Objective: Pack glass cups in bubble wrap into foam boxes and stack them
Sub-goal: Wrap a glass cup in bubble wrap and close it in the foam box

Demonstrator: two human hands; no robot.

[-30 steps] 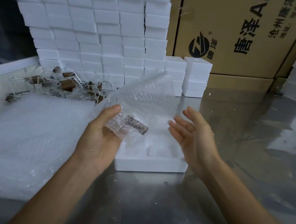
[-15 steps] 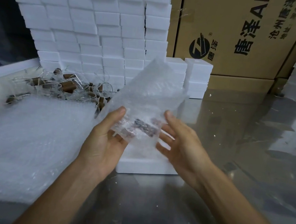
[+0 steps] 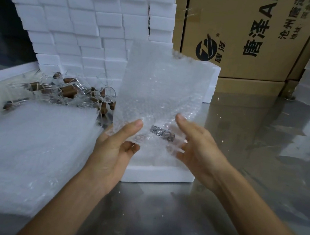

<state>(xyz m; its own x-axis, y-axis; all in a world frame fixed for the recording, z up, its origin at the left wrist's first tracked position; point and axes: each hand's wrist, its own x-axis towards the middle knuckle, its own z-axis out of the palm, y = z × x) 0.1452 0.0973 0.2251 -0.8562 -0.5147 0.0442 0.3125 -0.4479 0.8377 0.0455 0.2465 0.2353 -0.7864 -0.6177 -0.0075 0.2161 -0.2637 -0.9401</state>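
My left hand [image 3: 117, 148] pinches the lower left edge of a bubble wrap sheet [image 3: 160, 91] that stands upright over an open foam box [image 3: 155, 175]. A glass cup with a brown cork [image 3: 163, 134] lies inside the wrap's lower fold. My right hand [image 3: 199, 147] touches the wrap's right side, thumb on top and fingers partly behind the sheet. The box interior is mostly hidden by the wrap.
A pile of glass cups with corks [image 3: 67, 92] lies at the back left. A thick stack of bubble wrap sheets [image 3: 30, 152] covers the left of the metal table [image 3: 243, 145]. Foam boxes [image 3: 87, 24] are stacked behind; cardboard cartons [image 3: 254, 41] stand at the back right.
My right hand moved left from open air and took hold of the wrap's right side. The sheet rose more upright, and the wrapped cup shifted right between both hands.
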